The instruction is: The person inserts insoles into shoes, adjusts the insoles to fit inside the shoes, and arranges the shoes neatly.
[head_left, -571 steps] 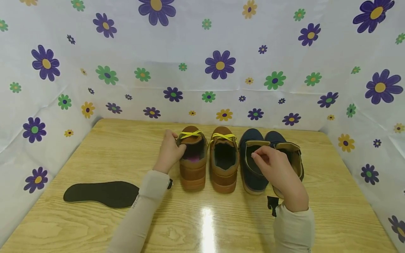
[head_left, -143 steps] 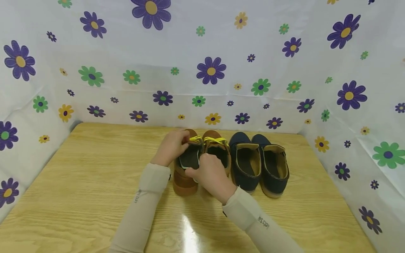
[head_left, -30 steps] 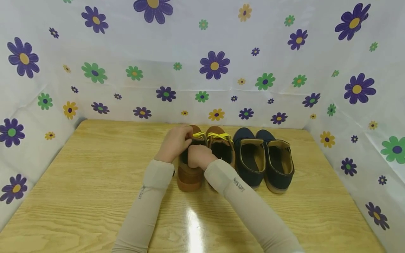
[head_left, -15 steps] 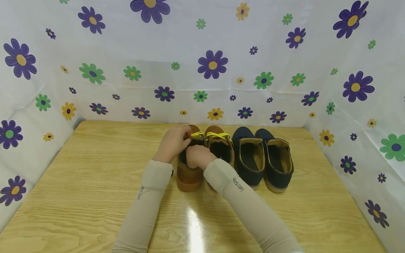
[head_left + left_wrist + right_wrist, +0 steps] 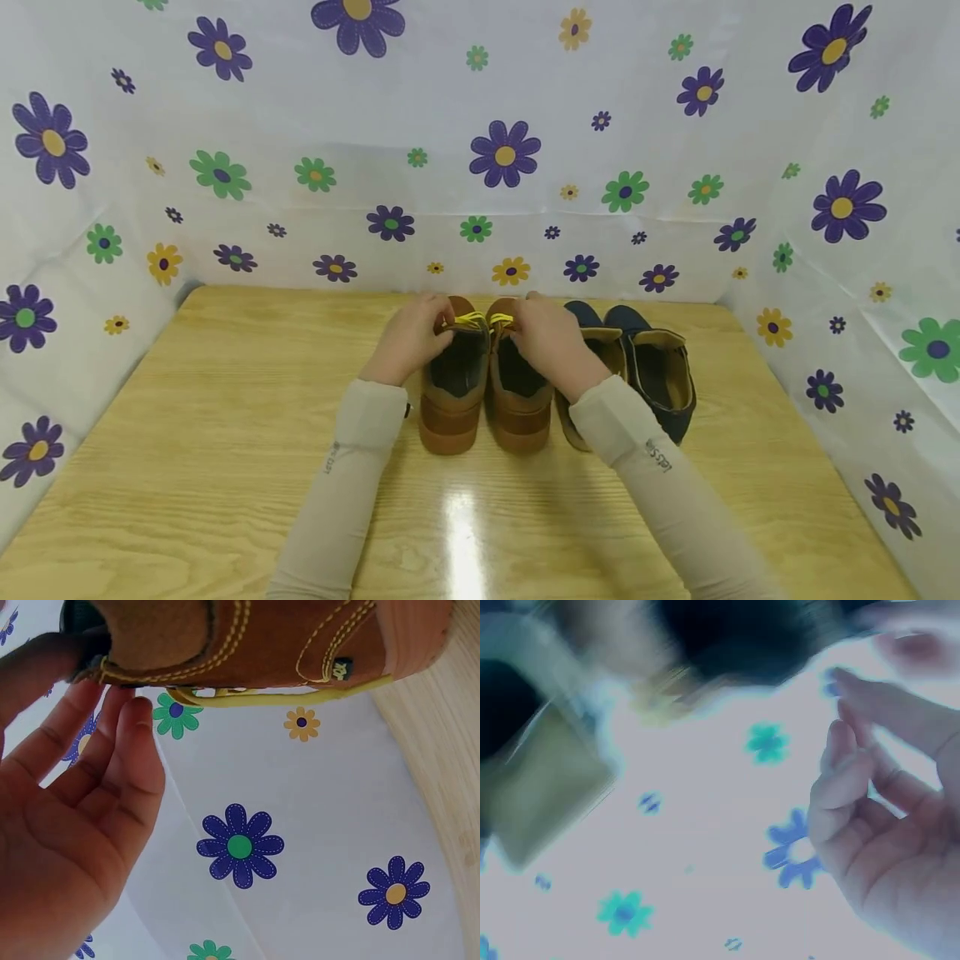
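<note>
A left brown shoe [image 5: 448, 425] with yellow laces stands beside its mate, the right brown shoe [image 5: 519, 425], heels toward me. With thumb inside the opening and fingers outside, my left hand [image 5: 405, 343] pinches the left shoe near its tongue. The left wrist view shows that grip at the shoe's edge [image 5: 161, 675]. My right hand [image 5: 555, 342] is over the right side of the other brown shoe, close to its laces. In the blurred right wrist view its fingers [image 5: 840, 787] curl loosely with nothing between them. Both brown shoes are dark inside.
To the right, two navy shoes stand side by side; my right hand and forearm partly cover the nearer navy shoe [image 5: 573, 425], beside the farther navy shoe [image 5: 660, 387]. A flowered white cloth [image 5: 345, 225] encloses the wooden table [image 5: 285, 400] at the back and sides.
My right hand has come out of the left brown shoe and moved right to the other brown shoe. My left hand keeps its pinch. The dark insole seen earlier on the table's left is gone from there.
</note>
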The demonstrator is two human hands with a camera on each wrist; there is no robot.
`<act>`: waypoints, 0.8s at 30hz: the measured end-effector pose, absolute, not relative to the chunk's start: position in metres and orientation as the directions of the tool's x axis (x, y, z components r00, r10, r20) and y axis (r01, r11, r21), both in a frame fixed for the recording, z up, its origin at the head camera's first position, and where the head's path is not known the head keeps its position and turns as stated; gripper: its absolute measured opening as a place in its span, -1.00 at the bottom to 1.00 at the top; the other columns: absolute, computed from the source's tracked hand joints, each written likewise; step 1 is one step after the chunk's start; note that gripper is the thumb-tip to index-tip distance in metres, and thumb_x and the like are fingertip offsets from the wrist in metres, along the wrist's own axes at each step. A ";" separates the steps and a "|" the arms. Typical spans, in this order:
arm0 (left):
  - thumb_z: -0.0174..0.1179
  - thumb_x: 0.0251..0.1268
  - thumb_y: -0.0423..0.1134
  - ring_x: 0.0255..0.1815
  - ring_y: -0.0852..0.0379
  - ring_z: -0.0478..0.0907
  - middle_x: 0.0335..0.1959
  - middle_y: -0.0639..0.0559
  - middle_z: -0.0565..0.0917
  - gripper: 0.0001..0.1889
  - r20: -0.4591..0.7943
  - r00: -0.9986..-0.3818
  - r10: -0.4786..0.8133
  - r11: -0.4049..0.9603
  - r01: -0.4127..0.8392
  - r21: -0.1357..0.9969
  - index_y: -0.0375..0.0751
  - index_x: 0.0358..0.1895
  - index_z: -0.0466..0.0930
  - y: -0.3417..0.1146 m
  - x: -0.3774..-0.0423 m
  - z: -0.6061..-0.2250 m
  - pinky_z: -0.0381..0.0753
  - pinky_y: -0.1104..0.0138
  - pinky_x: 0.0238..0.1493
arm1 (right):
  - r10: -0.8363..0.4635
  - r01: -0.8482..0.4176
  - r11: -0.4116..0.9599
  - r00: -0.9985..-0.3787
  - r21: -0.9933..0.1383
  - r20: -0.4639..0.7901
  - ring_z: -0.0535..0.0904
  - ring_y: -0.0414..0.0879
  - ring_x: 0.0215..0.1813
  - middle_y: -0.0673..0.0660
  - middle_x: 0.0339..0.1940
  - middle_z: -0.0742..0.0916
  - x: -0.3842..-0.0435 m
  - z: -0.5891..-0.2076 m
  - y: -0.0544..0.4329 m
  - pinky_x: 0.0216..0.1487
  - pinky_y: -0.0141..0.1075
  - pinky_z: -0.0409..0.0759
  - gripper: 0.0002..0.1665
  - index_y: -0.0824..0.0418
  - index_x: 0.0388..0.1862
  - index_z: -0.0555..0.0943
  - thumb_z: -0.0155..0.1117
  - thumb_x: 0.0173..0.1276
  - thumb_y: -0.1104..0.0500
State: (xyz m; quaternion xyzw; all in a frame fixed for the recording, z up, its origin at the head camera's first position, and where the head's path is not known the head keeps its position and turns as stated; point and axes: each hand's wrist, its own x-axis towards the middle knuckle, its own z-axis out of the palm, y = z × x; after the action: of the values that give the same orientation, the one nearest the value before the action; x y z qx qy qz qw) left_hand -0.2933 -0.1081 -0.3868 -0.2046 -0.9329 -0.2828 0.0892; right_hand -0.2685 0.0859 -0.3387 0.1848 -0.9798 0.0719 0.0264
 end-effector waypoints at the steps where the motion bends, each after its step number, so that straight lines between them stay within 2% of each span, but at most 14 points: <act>1: 0.33 0.11 -0.41 -0.31 -0.03 0.41 -0.33 -0.12 0.49 -0.86 0.277 -0.902 0.331 0.760 0.429 0.488 -0.28 -0.32 0.53 -0.108 -0.293 -0.386 0.45 0.16 -0.26 | -0.364 -0.370 0.925 -0.928 -0.086 0.082 0.56 0.02 -0.31 0.15 -0.35 0.61 -0.271 -0.339 0.092 -0.35 -0.16 0.59 -0.83 0.27 -0.23 0.64 0.38 0.24 0.22; 3: 0.33 0.11 -0.40 -0.31 -0.03 0.40 -0.32 -0.12 0.48 -0.84 0.264 -0.906 0.331 0.764 0.422 0.488 -0.28 -0.32 0.52 -0.109 -0.293 -0.386 0.45 0.16 -0.26 | -0.392 -0.394 0.919 -0.918 -0.011 0.062 0.57 0.06 -0.17 0.19 -0.22 0.59 -0.275 -0.343 0.100 -0.24 -0.11 0.63 -0.67 0.28 -0.06 0.60 0.41 0.23 0.19; 5: 0.34 0.11 -0.38 -0.30 -0.02 0.40 -0.30 -0.10 0.47 -0.83 0.253 -0.909 0.332 0.770 0.416 0.485 -0.27 -0.32 0.51 -0.108 -0.292 -0.387 0.45 0.16 -0.26 | -0.422 -0.421 0.907 -0.906 0.037 0.042 0.57 0.08 -0.09 0.21 -0.15 0.59 -0.279 -0.350 0.104 -0.19 -0.09 0.64 -0.63 0.31 -0.02 0.58 0.41 0.24 0.19; 9: 0.32 0.13 -0.36 -0.28 -0.02 0.39 -0.29 -0.09 0.45 -0.83 0.255 -0.910 0.327 0.775 0.413 0.479 -0.26 -0.34 0.48 -0.108 -0.289 -0.389 0.45 0.16 -0.27 | -0.450 -0.446 0.893 -0.891 0.056 0.068 0.58 0.08 -0.11 0.21 -0.18 0.60 -0.281 -0.361 0.104 -0.24 -0.11 0.65 -0.75 0.33 -0.04 0.59 0.30 0.31 0.28; 13: 0.34 0.12 -0.36 -0.27 -0.02 0.38 -0.29 -0.08 0.44 -0.81 0.262 -0.911 0.319 0.783 0.409 0.469 -0.24 -0.35 0.46 -0.111 -0.286 -0.388 0.44 0.17 -0.28 | -0.440 -0.441 0.897 -0.890 0.019 0.117 0.61 0.09 -0.24 0.21 -0.33 0.61 -0.281 -0.361 0.101 -0.32 -0.09 0.63 -0.89 0.35 -0.22 0.63 0.16 0.35 0.37; 17: 0.36 0.11 -0.34 -0.25 -0.02 0.37 -0.28 -0.09 0.43 -0.78 0.258 -0.908 0.329 0.782 0.415 0.465 -0.25 -0.33 0.46 -0.114 -0.285 -0.386 0.44 0.15 -0.27 | -0.406 -0.415 0.908 -0.905 -0.056 0.131 0.61 0.08 -0.33 0.21 -0.41 0.64 -0.283 -0.355 0.100 -0.34 -0.09 0.59 -0.85 0.32 -0.36 0.63 0.11 0.36 0.40; 20: 0.37 0.12 -0.33 -0.21 -0.04 0.36 -0.24 -0.12 0.44 -0.77 0.257 -0.898 0.358 0.772 0.439 0.459 -0.27 -0.29 0.47 -0.118 -0.285 -0.386 0.44 0.14 -0.21 | -0.392 -0.402 0.909 -0.914 -0.111 0.106 0.60 0.06 -0.34 0.20 -0.41 0.65 -0.284 -0.351 0.099 -0.31 -0.11 0.56 -0.85 0.31 -0.39 0.61 0.13 0.37 0.37; 24: 0.34 0.16 -0.30 -0.18 -0.06 0.38 -0.20 -0.16 0.48 -0.76 0.273 -0.878 0.392 0.753 0.477 0.453 -0.31 -0.20 0.50 -0.126 -0.281 -0.385 0.45 0.12 -0.13 | -0.392 -0.397 0.896 -0.918 -0.199 0.064 0.55 0.02 -0.34 0.18 -0.38 0.66 -0.280 -0.350 0.100 -0.27 -0.15 0.53 -0.87 0.31 -0.33 0.63 0.17 0.39 0.30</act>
State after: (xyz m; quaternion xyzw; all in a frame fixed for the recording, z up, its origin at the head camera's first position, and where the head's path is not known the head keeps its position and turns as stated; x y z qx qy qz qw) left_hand -0.2812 -0.1259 -0.3855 -0.2331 -0.9327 -0.2630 0.0808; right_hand -0.2800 0.1003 -0.3498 0.2026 -0.9736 0.1045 0.0109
